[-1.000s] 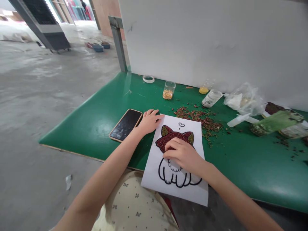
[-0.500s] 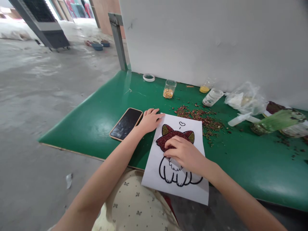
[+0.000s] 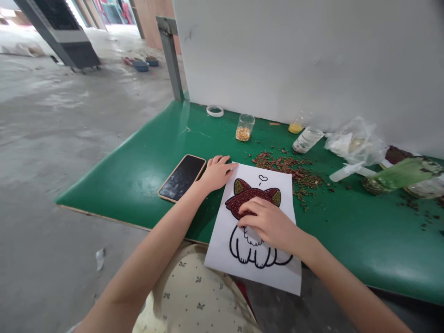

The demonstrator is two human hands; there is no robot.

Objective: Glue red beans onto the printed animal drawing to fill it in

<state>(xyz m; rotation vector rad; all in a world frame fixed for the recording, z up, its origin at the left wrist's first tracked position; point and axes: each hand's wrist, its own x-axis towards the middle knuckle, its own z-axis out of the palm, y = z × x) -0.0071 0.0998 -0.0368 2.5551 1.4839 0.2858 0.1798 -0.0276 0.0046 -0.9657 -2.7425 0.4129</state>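
A white sheet of paper (image 3: 222, 249) with a black-outlined cat drawing lies over the table's front edge, its lower part overhanging. Dark red beans (image 3: 239, 201) cover much of the cat's head, and the ears (image 3: 239, 186) are filled with green grains. The cat's body is bare outline. My left hand (image 3: 217, 173) is open, fingers spread, with fingertips at the sheet's upper left corner. Over the cat's face, my right hand (image 3: 265, 222) rests with bent fingers, thumb and forefinger apart, and nothing visible between them. It hides part of the face.
Left of my left hand is a phone (image 3: 182, 178). Loose red and green beans (image 3: 287, 169) are scattered beyond the sheet on the green table (image 3: 121, 175). Farther back stand a jar of corn kernels (image 3: 244, 128), a tipped clear jar (image 3: 307, 139), a plastic bag (image 3: 357, 138) and a green-tinted bottle (image 3: 402, 175).
My right hand has shifted very slightly to the right over the cat's face. My left hand and the sheet stay in place.
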